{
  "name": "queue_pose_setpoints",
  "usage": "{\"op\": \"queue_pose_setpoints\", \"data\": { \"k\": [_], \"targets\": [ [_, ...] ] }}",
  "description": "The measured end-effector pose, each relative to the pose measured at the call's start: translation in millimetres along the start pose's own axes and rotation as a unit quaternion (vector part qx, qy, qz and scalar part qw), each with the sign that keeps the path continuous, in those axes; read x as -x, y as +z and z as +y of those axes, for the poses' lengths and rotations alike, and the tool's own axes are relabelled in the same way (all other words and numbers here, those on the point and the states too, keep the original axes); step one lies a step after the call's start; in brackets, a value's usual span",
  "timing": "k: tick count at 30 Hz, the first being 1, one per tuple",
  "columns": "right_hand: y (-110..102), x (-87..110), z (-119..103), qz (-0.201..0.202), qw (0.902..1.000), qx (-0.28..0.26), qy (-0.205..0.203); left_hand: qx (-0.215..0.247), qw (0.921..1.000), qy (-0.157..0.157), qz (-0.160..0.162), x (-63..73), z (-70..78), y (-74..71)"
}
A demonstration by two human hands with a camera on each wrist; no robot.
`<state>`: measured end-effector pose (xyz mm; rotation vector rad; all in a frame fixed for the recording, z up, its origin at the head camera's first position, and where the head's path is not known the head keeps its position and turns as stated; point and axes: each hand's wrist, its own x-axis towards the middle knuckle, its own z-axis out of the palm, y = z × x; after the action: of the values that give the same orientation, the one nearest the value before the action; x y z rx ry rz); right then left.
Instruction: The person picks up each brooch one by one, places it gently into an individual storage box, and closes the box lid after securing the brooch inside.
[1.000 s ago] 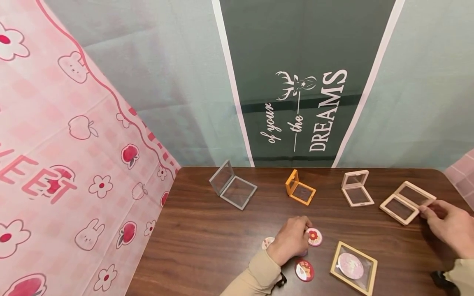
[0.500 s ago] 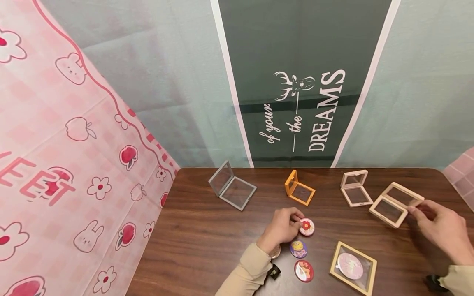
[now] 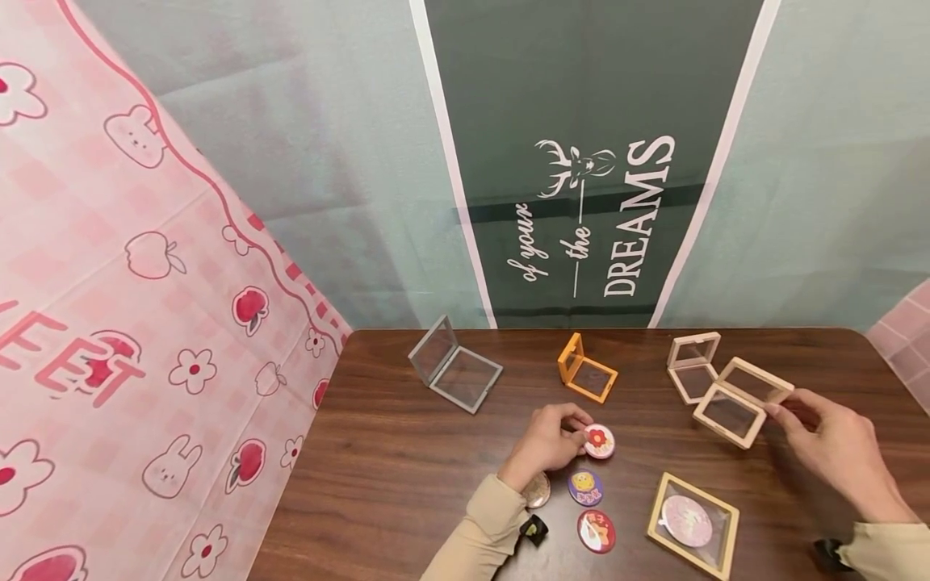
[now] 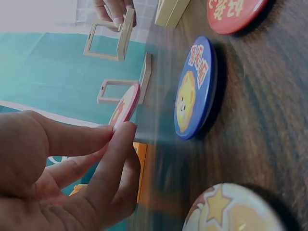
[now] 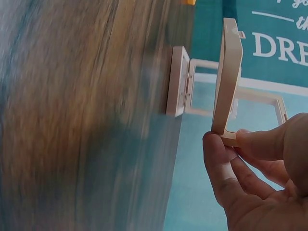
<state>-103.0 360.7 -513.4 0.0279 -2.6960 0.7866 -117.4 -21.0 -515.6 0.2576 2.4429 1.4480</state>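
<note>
Left wrist: fingers [image 4: 111,161] pinch round badge [image 4: 126,103].

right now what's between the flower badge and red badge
In the head view, the purple badge lies between the flower badge in the left hand and the red badge.

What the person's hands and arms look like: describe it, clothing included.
The left hand and right hand are bare, with no gloves or rings showing. The left sleeve and right sleeve are long and beige, no print visible. A small black object shows beside the left sleeve, another black object beside the right; markings are too small to tell.
</note>
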Motion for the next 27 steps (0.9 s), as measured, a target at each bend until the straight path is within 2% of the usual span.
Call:
{"op": "queue_pose_setpoints", "data": {
  "k": [10, 20, 27],
  "targets": [
    [8, 4.5, -18, -0.013, 0.9994, -0.028, -0.015, 0.038, 0.9992, -0.008, -0.009, 0.8, -0.7, -0.9],
    [21, 11.0, -36, -0.029, 0.9985, -0.042, -0.020, 0.044, 0.9988, -0.019, -0.011, 2.8, 0.3, -1.9],
    [32, 9.6, -50, -0.043, 0.9970, -0.055, -0.034, 0.053, 0.9984, -0.013, -0.012, 1.7, 1.9, -3.5]
  ]
}}
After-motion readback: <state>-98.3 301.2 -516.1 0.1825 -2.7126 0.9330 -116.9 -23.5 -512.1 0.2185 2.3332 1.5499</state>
